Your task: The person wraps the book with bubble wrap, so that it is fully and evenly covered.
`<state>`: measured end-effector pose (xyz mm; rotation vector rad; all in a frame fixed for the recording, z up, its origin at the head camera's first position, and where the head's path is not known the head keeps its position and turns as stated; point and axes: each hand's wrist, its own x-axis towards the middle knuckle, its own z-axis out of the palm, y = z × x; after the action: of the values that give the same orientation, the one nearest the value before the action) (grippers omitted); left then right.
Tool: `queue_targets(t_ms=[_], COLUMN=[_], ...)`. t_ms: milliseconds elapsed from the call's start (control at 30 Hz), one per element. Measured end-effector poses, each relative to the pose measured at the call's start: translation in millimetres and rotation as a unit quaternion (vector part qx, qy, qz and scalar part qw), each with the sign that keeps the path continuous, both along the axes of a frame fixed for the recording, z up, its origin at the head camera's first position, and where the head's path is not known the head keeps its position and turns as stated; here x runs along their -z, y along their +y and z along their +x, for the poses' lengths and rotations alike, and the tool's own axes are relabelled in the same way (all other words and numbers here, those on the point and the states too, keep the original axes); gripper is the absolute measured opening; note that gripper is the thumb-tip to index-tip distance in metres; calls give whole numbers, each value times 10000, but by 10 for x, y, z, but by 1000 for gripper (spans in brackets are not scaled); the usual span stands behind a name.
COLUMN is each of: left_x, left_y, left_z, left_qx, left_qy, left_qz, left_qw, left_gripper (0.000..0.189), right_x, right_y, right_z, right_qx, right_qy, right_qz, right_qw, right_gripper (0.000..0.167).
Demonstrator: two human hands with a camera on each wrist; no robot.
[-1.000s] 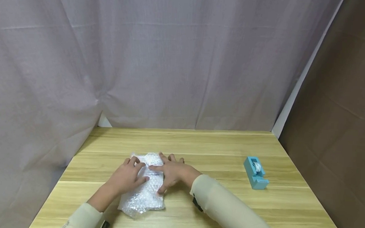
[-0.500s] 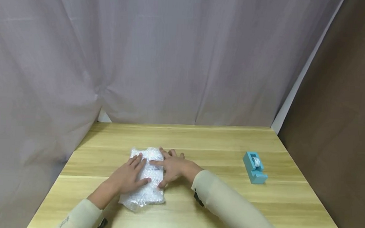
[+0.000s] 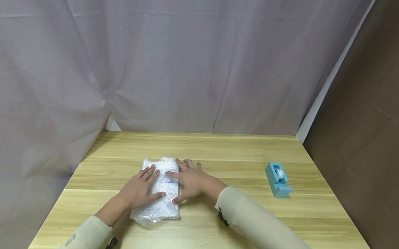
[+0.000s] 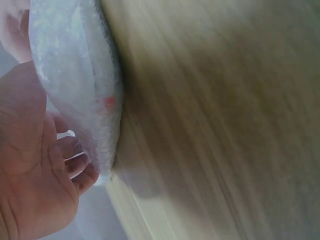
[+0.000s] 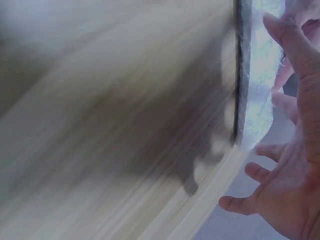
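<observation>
A flat, bubble-wrapped package lies on the wooden table, left of its middle. My left hand rests on its left side with straight fingers, the thumb reaching toward the centre. On the opposite side, my right hand has its fingers spread, with index finger and thumb touching the right part of the wrap. In the left wrist view the package bulges, and a small red spot shows through the plastic. The right wrist view shows a dark edge along the side of the package. What is wrapped inside cannot be made out.
A blue tape dispenser with a roll of tape stands at the right of the table. A grey curtain hangs behind the table, and a brown one on the right.
My left fingers, bent a second ago, have straightened and flattened onto the wrap. The right hand stays nearly where it was. The head view has shifted slightly.
</observation>
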<state>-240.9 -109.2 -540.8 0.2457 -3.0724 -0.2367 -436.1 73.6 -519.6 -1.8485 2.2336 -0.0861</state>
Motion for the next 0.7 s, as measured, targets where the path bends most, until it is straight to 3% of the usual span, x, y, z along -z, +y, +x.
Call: queue_targets(t_ms=[267, 700], left_x=[65, 101], left_y=[-6, -43], left_z=[-9, 27], left_qx=[40, -16], left_qy=[170, 263], left_qz=[142, 225], left_qw=[9997, 9994], left_gripper=[96, 97], right_x=[-111, -218], right_y=[485, 1308], right_z=[-68, -358], right_qx=[217, 1005], right_qy=[-67, 90], right_qz=[-780, -1822], right_qw=[9967, 9781], right_gripper=[89, 61])
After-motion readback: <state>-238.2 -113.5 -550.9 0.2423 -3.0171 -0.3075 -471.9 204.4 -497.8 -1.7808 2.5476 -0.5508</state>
